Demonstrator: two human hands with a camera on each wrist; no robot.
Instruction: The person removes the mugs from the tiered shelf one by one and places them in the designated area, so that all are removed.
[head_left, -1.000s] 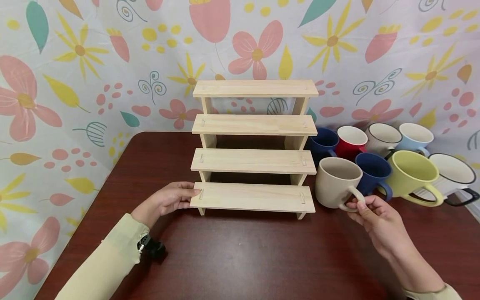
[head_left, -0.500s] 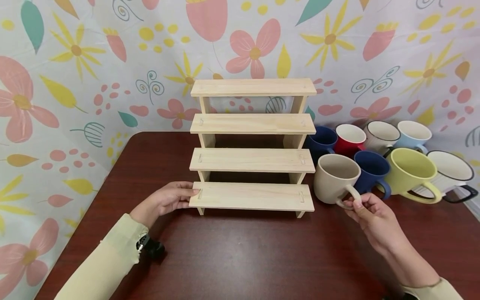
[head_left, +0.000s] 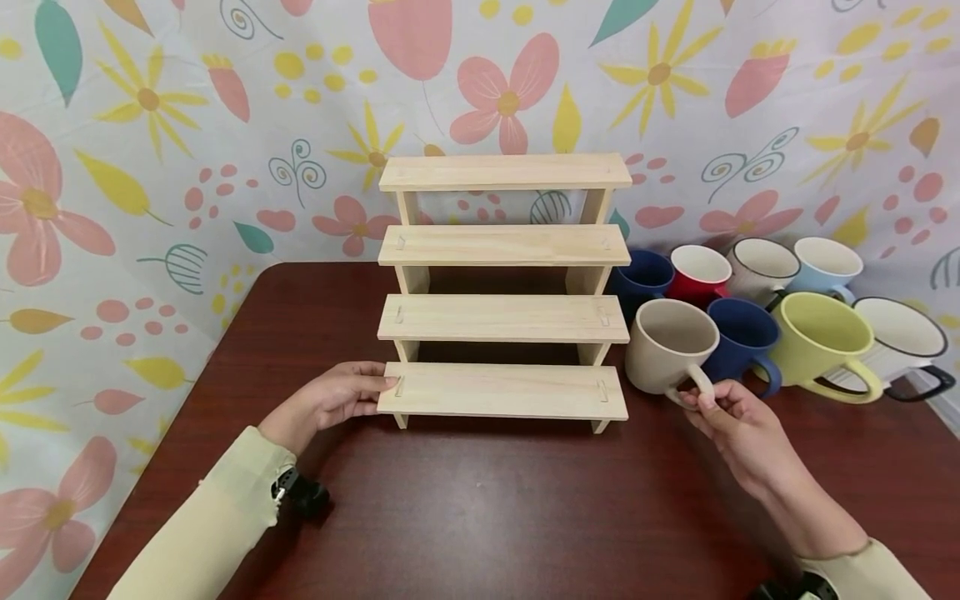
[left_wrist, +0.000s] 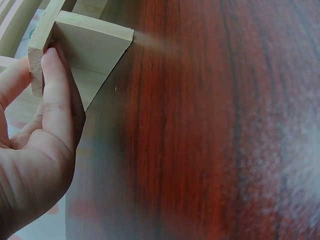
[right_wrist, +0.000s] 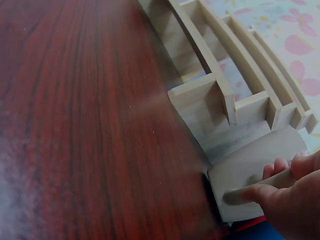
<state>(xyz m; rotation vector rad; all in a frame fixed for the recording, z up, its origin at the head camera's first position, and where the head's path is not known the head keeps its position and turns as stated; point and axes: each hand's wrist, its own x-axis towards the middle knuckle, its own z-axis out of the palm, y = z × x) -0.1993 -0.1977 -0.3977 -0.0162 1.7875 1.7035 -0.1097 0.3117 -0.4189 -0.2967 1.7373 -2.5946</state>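
Note:
A four-step light wood display rack (head_left: 502, 318) stands on the table. My left hand (head_left: 333, 398) pinches the left end of its lowest board (head_left: 502, 390), thumb on top and fingers beneath; the left wrist view shows fingers (left_wrist: 56, 95) against the board's underside. A beige mug (head_left: 660, 358) is upright just right of the rack. My right hand (head_left: 738, 429) grips its handle (head_left: 702, 382) between thumb and fingers. In the right wrist view the mug (right_wrist: 265, 150) is close beside the rack's side panel; whether its base touches the table I cannot tell.
Several mugs crowd the right: dark blue ones (head_left: 741, 333), a red one (head_left: 693, 287), a light-blue one (head_left: 817, 279), an olive-yellow one (head_left: 813, 350) and black-rimmed white ones (head_left: 896, 354). The dark wood table (head_left: 480, 508) meets a flower-patterned cloth (head_left: 225, 117) behind.
My right hand and the beige mug have moved slightly up in the head view, and the mug shifts nearer the mugs behind it. My left hand stays on the rack.

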